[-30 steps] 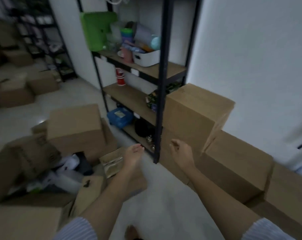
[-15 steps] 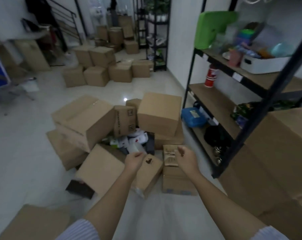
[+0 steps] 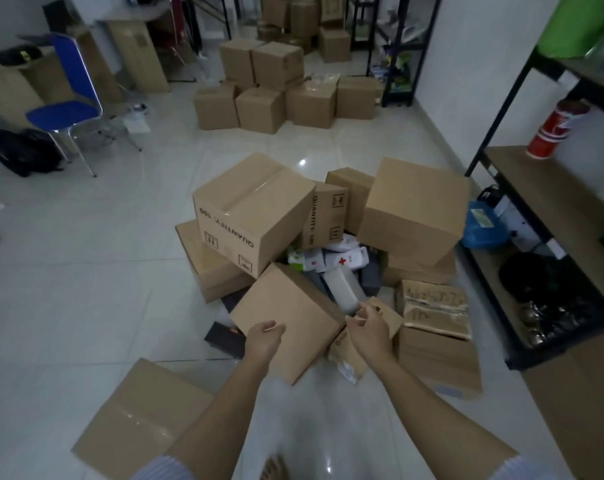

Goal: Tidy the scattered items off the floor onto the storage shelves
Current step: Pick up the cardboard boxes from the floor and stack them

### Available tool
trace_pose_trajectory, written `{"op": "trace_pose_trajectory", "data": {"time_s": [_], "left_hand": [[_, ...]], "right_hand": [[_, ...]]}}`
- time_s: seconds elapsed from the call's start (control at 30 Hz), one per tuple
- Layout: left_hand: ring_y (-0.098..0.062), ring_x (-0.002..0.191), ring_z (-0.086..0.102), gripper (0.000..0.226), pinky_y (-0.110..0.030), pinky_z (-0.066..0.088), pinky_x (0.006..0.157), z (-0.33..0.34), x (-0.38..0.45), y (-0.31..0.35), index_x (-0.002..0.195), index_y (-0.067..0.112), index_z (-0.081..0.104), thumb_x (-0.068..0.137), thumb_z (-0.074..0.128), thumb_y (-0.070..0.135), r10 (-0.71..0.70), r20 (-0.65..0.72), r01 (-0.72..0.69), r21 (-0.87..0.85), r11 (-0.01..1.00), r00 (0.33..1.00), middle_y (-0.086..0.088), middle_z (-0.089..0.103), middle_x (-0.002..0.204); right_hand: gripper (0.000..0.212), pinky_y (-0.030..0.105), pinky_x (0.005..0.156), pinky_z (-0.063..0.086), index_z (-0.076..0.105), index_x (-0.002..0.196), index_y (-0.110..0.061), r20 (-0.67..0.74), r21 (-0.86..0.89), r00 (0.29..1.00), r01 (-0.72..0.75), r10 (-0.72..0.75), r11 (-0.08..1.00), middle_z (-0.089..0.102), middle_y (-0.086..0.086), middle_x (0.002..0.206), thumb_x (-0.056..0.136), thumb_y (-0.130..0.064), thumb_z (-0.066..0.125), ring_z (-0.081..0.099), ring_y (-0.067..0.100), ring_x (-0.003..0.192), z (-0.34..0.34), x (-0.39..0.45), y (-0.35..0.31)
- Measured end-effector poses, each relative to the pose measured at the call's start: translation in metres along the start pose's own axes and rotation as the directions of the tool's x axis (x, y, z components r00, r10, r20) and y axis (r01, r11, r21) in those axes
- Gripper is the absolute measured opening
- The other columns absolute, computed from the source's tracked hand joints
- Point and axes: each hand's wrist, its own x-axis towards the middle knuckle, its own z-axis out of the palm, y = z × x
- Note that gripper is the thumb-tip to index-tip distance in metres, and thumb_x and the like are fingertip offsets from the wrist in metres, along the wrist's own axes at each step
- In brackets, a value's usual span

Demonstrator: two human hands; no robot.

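A heap of cardboard boxes lies on the tiled floor in front of me. A tilted plain box (image 3: 288,313) is nearest. My left hand (image 3: 263,341) hovers over its near left side with fingers loosely curled, holding nothing. My right hand (image 3: 368,329) reaches over its right corner, fingers relaxed, empty. Small white packs with a red cross (image 3: 344,259) and other small items lie in the gap between the boxes. A large box marked QUANTITY 100 (image 3: 250,211) sits tilted at the back left. The storage shelf (image 3: 550,199) stands at the right.
A taped, torn box (image 3: 434,306) sits right of my right hand. A flat box (image 3: 141,420) lies at the lower left. A blue chair (image 3: 67,109) stands far left. More boxes (image 3: 280,95) are stacked at the back. A red cup (image 3: 553,131) stands on the shelf.
My view has swung left from the shelf to the box heap. Both hands have come down over the nearest tilted box, still holding nothing.
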Motion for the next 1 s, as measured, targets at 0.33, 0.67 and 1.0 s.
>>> {"op": "trace_pose_trajectory", "data": {"time_s": [0.33, 0.67, 1.0], "left_hand": [[-0.025, 0.075, 0.053, 0.028, -0.035, 0.043, 0.070, -0.047, 0.127, -0.022, 0.104, -0.007, 0.063, 0.091, 0.065, 0.018, -0.210, 0.015, 0.211, -0.084, 0.974, 0.978, -0.015, 0.058, 0.082], [-0.030, 0.120, 0.053, 0.045, -0.031, 0.042, 0.096, 0.020, 0.265, -0.019, 0.135, 0.004, 0.054, 0.095, 0.061, 0.024, -0.020, 0.003, 0.019, 0.215, 0.977, 1.000, -0.013, 0.055, 0.136], [-0.029, 0.128, 0.047, 0.053, -0.028, 0.036, 0.104, 0.080, 0.404, -0.060, 0.141, 0.008, 0.045, 0.094, 0.062, 0.025, 0.195, 0.099, -0.218, 0.495, 0.841, 0.976, -0.013, 0.047, 0.143]], "right_hand": [[0.046, 0.030, 0.095, 0.044, 0.050, 0.141, -0.019, 0.013, 0.167, 0.978, -0.207, 0.208, 0.964, 0.054, 0.006, 0.137, 0.095, -0.015, 0.054, 0.053, 0.023, 0.123, 0.107, 0.048, 0.004], [0.045, 0.035, 0.101, 0.045, 0.054, 0.138, -0.018, -0.048, 0.227, 0.909, -0.393, 0.414, 0.891, 0.057, 0.007, 0.136, 0.093, -0.011, 0.054, 0.054, 0.024, 0.122, 0.150, 0.149, 0.082], [0.067, 0.039, 0.106, 0.036, 0.025, 0.151, -0.006, -0.175, 0.304, 0.789, -0.526, 0.589, 0.794, 0.041, 0.018, 0.149, 0.099, -0.037, 0.053, 0.042, 0.036, 0.134, 0.207, 0.261, 0.186]]}}
